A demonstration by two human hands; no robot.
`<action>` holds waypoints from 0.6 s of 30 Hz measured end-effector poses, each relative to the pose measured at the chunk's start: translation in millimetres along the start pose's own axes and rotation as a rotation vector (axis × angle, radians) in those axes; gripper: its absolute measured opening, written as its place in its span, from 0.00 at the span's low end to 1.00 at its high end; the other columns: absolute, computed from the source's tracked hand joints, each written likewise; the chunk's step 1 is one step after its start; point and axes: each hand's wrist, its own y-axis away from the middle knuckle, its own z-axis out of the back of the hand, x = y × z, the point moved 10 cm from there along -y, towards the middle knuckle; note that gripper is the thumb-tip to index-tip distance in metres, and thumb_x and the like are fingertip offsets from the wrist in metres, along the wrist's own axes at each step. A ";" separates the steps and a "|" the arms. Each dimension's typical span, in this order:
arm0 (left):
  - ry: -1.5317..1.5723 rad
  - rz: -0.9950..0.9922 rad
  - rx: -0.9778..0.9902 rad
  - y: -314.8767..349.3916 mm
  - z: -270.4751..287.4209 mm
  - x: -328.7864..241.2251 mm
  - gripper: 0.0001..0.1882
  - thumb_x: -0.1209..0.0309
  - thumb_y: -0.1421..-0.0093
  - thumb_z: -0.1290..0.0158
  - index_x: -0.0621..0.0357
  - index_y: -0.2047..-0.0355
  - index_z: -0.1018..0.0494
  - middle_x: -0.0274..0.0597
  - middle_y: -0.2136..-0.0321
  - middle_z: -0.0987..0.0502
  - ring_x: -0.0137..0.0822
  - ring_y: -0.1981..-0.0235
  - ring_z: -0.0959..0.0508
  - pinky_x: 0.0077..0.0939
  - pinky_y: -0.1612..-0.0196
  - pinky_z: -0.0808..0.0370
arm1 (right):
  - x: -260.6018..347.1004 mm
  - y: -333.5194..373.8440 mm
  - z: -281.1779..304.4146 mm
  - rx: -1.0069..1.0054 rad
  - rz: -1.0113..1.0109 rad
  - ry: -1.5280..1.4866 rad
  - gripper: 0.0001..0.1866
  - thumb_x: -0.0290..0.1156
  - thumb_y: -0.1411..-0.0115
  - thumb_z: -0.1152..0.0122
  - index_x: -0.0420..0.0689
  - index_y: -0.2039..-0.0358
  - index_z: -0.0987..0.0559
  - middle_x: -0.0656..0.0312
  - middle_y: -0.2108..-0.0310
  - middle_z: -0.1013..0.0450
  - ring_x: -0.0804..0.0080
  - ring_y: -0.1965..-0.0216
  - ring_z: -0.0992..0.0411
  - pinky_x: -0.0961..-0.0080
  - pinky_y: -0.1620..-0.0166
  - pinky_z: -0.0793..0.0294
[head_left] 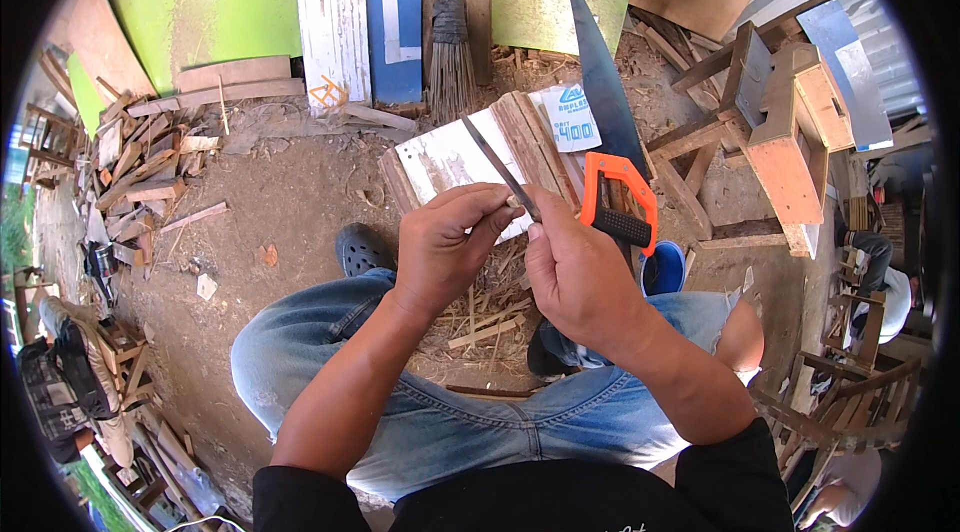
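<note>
My right hand [585, 277] is closed around the lower end of a narrow dark blade [488, 150], which points away and to the left. Its handle is hidden in my fingers. Close beside it, my left hand [445, 232] pinches a small light-coloured piece [514, 203] against the blade; the piece is mostly covered, and its kind is unclear. Beneath the hands sits a low wooden block with a white-painted top [440, 160]. A handsaw [607, 82] with an orange handle rests at the block's right side, beside a white sheet [568, 117] with blue print.
Scrap wood [140, 167] is heaped at the left. A straw broom [451, 57] stands among green, white and blue boards at the back. Wooden frames and a box-like piece [785, 147] stand at the right. Shavings [480, 317] litter the ground between my legs. Other people are at the right edge.
</note>
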 end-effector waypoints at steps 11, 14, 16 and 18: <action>-0.006 0.005 0.010 -1.3 0.2 -3.8 0.08 0.78 0.44 0.37 0.61 0.63 0.20 0.45 0.66 0.17 0.36 0.66 0.16 0.26 0.63 0.21 | -1.2 0.0 -2.1 0.028 -0.015 0.043 0.20 0.25 0.37 0.50 0.37 0.44 0.35 0.41 0.70 0.25 0.42 0.69 0.24 0.51 0.67 0.26; 0.001 -0.002 0.006 0.6 -0.7 -3.2 0.08 0.81 0.45 0.38 0.62 0.64 0.20 0.43 0.67 0.17 0.31 0.67 0.18 0.24 0.63 0.23 | -5.6 1.7 -5.2 0.034 -0.059 0.093 0.15 0.24 0.35 0.51 0.35 0.49 0.35 0.41 0.75 0.27 0.41 0.73 0.26 0.51 0.71 0.29; 0.001 -0.014 -0.006 0.7 -1.4 -3.1 0.07 0.81 0.45 0.38 0.63 0.64 0.20 0.43 0.67 0.17 0.31 0.67 0.18 0.24 0.63 0.23 | -8.4 3.2 -7.5 0.043 -0.097 0.129 0.12 0.24 0.35 0.51 0.35 0.53 0.35 0.42 0.78 0.28 0.40 0.75 0.27 0.50 0.73 0.31; -0.015 -0.017 -0.001 0.1 -1.8 -3.3 0.07 0.81 0.45 0.38 0.63 0.64 0.20 0.44 0.67 0.17 0.31 0.67 0.18 0.23 0.63 0.23 | -12.9 5.4 -10.1 0.062 -0.151 0.147 0.09 0.25 0.35 0.51 0.37 0.57 0.36 0.42 0.78 0.28 0.40 0.76 0.27 0.49 0.74 0.32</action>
